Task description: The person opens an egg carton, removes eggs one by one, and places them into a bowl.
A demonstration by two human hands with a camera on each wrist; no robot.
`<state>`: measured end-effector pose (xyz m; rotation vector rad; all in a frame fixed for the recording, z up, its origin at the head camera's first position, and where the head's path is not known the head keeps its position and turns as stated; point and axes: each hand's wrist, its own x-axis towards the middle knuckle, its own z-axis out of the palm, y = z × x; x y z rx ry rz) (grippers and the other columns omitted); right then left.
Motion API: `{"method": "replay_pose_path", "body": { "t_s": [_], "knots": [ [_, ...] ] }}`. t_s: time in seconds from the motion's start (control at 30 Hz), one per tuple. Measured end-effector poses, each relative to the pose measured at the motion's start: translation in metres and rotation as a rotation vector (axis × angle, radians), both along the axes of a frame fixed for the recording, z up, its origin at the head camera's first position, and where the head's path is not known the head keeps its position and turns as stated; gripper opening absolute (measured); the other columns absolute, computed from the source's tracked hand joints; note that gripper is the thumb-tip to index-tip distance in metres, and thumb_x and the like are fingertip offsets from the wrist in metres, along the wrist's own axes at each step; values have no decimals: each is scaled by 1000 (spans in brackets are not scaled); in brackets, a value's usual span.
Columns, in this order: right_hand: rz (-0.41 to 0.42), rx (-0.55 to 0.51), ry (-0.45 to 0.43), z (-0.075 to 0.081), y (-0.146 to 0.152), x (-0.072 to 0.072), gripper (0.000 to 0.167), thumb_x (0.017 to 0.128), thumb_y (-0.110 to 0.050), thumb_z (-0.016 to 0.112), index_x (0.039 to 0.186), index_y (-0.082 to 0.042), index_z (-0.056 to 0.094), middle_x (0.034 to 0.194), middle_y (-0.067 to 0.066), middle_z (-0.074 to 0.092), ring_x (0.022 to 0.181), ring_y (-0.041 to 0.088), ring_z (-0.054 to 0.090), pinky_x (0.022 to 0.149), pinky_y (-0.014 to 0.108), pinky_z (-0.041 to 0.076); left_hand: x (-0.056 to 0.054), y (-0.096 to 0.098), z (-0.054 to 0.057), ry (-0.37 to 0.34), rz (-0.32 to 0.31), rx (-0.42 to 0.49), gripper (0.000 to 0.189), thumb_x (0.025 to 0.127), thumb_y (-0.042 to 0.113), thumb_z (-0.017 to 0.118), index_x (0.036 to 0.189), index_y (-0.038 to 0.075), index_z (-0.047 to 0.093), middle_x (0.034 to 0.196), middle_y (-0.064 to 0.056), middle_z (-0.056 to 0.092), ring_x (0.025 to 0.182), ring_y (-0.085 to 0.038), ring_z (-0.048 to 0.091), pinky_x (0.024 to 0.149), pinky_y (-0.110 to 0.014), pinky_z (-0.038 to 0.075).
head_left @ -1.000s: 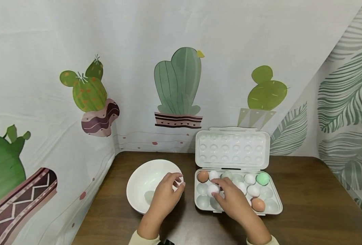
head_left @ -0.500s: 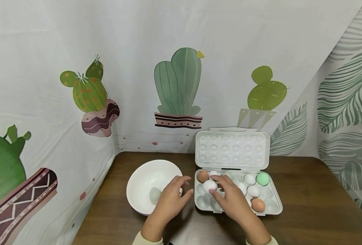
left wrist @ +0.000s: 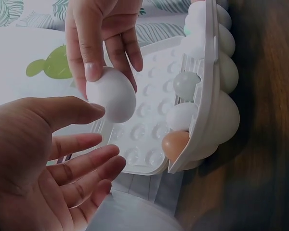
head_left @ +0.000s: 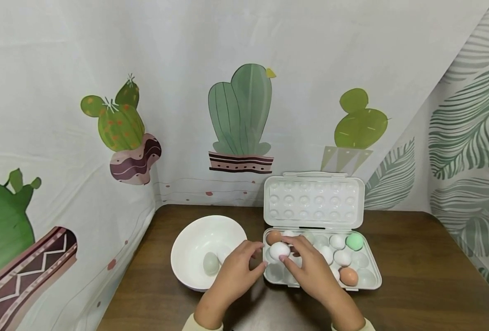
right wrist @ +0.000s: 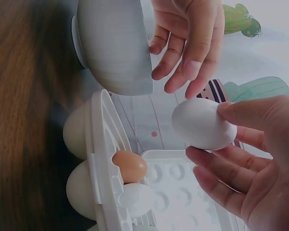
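Note:
A white egg point(head_left: 279, 251) is pinched between the thumb and fingers of my right hand point(head_left: 312, 265), above the left end of the open egg carton point(head_left: 372, 286). My left hand point(head_left: 238, 270) is beside the bowl's right rim, its thumb and fingers spread and nothing in them. In the left wrist view its thumb tip is very close to the held egg point(left wrist: 111, 95); I cannot tell whether they touch. Inside the white bowl point(head_left: 182, 248) lies a pale grey-green egg point(head_left: 211, 264). A white rounded shape beside it is partly hidden by my left hand.
White, brown point(head_left: 349, 276) and light green point(head_left: 355, 241) eggs sit in the carton, with several bare cups among them. Its dimpled lid point(head_left: 314, 202) stands raised at the back. Behind the brown wooden table point(head_left: 426, 257) hangs a cactus-print cloth point(head_left: 178, 115).
My right hand has lifted the white egg from the carton and brought it a little left. My left hand has moved right from over the bowl toward it, uncovering more of the grey-green egg.

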<state>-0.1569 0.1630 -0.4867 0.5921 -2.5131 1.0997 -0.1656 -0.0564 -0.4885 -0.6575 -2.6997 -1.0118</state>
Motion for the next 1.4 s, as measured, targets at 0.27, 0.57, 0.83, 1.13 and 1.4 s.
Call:
{"method": "replay_pose_path", "body": {
  "t_s": [0.27, 0.57, 0.83, 1.13, 1.4],
  "knots": [
    [17, -7, 43, 0, -2, 1, 44, 90, -20, 76, 132, -21, 62, 118, -5, 66, 95, 6, 66, 83, 32, 59, 0, 0, -1, -17, -69, 2, 46, 85, 23, 79, 127, 12, 64, 110, -4, 67, 100, -17, 69, 88, -30, 56],
    [58, -8, 38, 3, -4, 3, 44, 92, -22, 74, 134, -22, 61, 120, -8, 65, 98, 5, 65, 85, 34, 58, 0, 3, -2, 30, -58, -22, 53, 81, 23, 82, 129, 13, 63, 111, 0, 65, 100, -17, 65, 89, -31, 53],
    [89, -26, 9, 2, -7, 5, 45, 94, -24, 72, 136, -22, 59, 122, -9, 64, 98, 4, 66, 85, 34, 59, 3, 5, -2, 25, -54, -15, 52, 83, 24, 81, 131, 17, 62, 113, 5, 64, 101, -11, 64, 91, -30, 53],
    [118, -22, 5, -1, -10, 7, 46, 93, -27, 73, 137, -25, 59, 120, -12, 65, 98, 2, 66, 84, 31, 58, 6, 7, -2, 13, -68, -1, 53, 86, 30, 79, 134, 20, 60, 115, 7, 63, 100, -5, 61, 90, -29, 53],
    [150, -41, 18, -1, -12, 6, 44, 94, -24, 72, 136, -21, 59, 119, -11, 66, 98, 3, 68, 86, 31, 58, 6, 9, -3, 32, -58, -6, 50, 86, 32, 79, 132, 20, 63, 112, 7, 65, 95, -4, 60, 85, -27, 53]
  ]
}}
